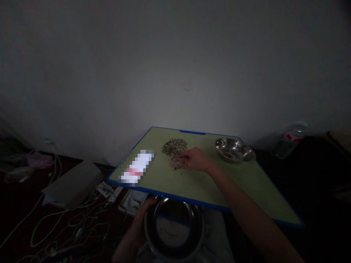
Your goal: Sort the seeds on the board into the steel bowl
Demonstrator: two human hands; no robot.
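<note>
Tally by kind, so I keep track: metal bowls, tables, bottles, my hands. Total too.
Metal bowls: 2 (far bowl, near bowl)
Tables: 1 (green table)
Bottles: 1 (bottle)
Hands: 2 (left hand, right hand)
Total: 6

Dim, grainy, with dark corners.

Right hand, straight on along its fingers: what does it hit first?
Probably the loose, speckled grains on the green board, right at the fingertips of the right hand. Height above the board is unclear, so it might skim over them.
</note>
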